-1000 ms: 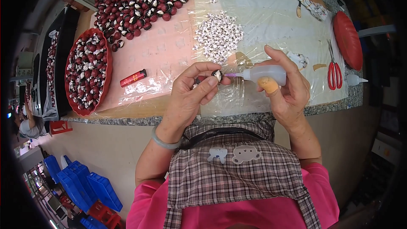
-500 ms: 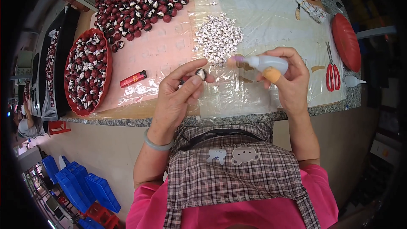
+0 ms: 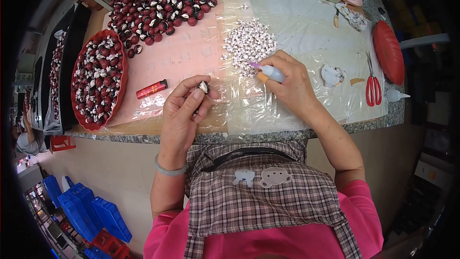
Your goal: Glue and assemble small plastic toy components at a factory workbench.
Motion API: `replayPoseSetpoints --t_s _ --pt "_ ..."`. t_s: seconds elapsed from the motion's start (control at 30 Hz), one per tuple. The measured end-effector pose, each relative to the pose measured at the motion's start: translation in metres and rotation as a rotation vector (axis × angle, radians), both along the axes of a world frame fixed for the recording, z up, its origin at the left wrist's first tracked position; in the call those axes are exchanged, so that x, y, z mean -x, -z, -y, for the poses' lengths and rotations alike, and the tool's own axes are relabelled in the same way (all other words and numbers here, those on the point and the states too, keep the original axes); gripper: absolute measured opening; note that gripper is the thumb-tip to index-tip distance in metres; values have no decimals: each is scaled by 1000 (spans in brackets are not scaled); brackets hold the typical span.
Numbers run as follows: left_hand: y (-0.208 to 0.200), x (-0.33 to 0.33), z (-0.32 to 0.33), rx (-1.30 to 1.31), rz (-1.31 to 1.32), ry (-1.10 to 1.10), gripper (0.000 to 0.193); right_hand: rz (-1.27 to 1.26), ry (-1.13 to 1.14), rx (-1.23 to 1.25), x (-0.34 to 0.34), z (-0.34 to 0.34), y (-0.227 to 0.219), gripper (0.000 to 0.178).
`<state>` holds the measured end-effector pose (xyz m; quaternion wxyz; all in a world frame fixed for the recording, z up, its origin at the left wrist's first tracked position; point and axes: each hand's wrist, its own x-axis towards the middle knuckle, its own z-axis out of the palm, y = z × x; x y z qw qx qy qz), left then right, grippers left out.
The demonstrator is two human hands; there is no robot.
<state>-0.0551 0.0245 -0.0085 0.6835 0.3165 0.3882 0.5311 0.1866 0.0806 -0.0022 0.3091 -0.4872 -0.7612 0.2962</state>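
Between the thumb and fingers of my left hand [image 3: 182,103] is a small black-and-white ball piece [image 3: 203,87], its white patch facing up; a dark bit shows lower among the fingers. Gripped in my right hand [image 3: 296,84] is a translucent squeeze bottle [image 3: 274,73] with a purple nozzle, tilted to the left. Its tip is at the near edge of a heap of tiny white pieces with dark marks [image 3: 251,43]; whether it touches one I cannot tell. A yellow-orange cover [image 3: 262,77] wraps my right thumb.
Many dark red, black and white balls [image 3: 158,5] lie at the far left. A red scalloped tray [image 3: 123,84] holds red balls and white pieces. Nearby lies a red tube [image 3: 152,89]. At right are red-handled scissors [image 3: 373,91], a red dish [image 3: 389,45] and another small bottle [image 3: 396,95].
My right hand has brought the bottle left and down to the white heap, uncovering a crumpled white scrap on the table. My left hand has shifted left with the ball piece.
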Motion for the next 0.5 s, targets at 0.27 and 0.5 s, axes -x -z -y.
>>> replayPoseSetpoints --t_s 0.27,0.5 --pt "-1 5 1 13 -4 -16 26 125 -132 51 -5 -6 -8 19" --pt "0 5 -1 2 -40 -20 29 115 -102 186 -2 -8 -10 21"
